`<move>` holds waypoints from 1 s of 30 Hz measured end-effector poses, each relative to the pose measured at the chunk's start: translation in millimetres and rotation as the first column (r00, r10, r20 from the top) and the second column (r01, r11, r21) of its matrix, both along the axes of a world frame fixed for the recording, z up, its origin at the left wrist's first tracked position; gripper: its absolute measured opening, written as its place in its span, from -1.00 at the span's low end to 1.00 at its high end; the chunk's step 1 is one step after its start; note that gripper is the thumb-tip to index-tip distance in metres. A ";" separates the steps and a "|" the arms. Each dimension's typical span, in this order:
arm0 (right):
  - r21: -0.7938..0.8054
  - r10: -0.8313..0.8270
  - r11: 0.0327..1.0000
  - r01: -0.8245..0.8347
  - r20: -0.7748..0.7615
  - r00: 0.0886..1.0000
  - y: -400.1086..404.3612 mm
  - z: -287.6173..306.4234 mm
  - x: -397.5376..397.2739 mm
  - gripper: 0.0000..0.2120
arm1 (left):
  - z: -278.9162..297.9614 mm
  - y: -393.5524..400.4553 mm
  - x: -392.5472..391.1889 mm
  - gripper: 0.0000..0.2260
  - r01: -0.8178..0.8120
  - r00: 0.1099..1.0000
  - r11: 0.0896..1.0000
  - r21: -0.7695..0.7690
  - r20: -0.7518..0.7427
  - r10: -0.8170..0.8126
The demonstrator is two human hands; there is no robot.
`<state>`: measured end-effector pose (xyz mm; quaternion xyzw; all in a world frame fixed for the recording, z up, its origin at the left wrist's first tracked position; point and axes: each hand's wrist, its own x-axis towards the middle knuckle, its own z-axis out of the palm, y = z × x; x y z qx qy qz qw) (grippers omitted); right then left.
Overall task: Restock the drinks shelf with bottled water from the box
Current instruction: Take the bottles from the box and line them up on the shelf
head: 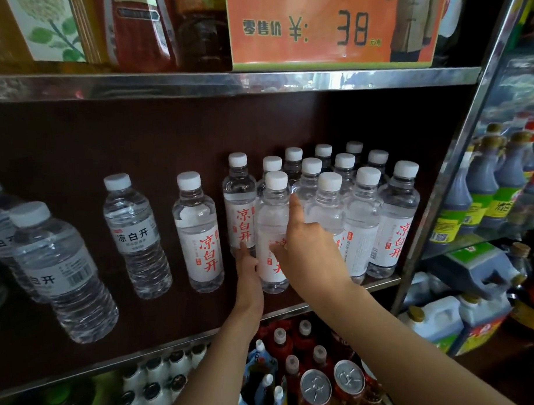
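On the dark drinks shelf, several white-capped water bottles stand packed at the right. Further left stand single ones and grey-labelled ones. A red-lettered water bottle stands at the front of the group, between my two hands. My left hand holds its lower left side, one finger pointing up along the bottle behind. My right hand has its thumb on the label and its index finger straight up along the right side. Its other fingers bend against the neighbouring bottle. No box is in view.
The steel shelf above carries an orange price-card box. Below stand cans, red-capped bottles and white-capped bottles. A steel upright closes the right end. Beyond it are dark sauce bottles and jugs.
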<state>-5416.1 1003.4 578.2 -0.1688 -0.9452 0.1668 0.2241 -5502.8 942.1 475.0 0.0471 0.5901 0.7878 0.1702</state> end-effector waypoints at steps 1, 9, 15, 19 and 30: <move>-0.003 0.005 1.000 -0.005 -0.010 1.000 -0.2 -3.3 1.3 -0.18 | 5.5 -2.3 5.7 -0.41 0.002 1.000 1.000 -0.001 -0.008 -0.002; -0.299 0.220 0.884 -0.360 -0.415 0.883 -41.0 -13.5 4.4 -0.93 | 26.3 -47.4 18.8 -0.76 0.041 0.981 0.964 -0.262 -0.171 -0.088; -0.892 0.439 0.271 -0.362 -0.220 0.871 -129.3 10.6 -7.2 -0.92 | 57.9 -167.3 54.4 -0.78 -0.004 1.000 0.986 -0.170 0.015 0.007; -0.953 0.630 0.118 -0.278 -0.144 0.763 -209.6 8.6 -3.4 -0.72 | 63.3 -282.2 81.2 -0.84 -0.084 0.994 0.972 -0.218 0.051 0.097; -0.964 0.932 0.164 -0.211 0.081 0.354 -515.1 -71.3 90.2 -0.77 | 2.6 -608.5 270.2 -0.81 -0.547 0.739 0.797 -0.256 0.300 0.604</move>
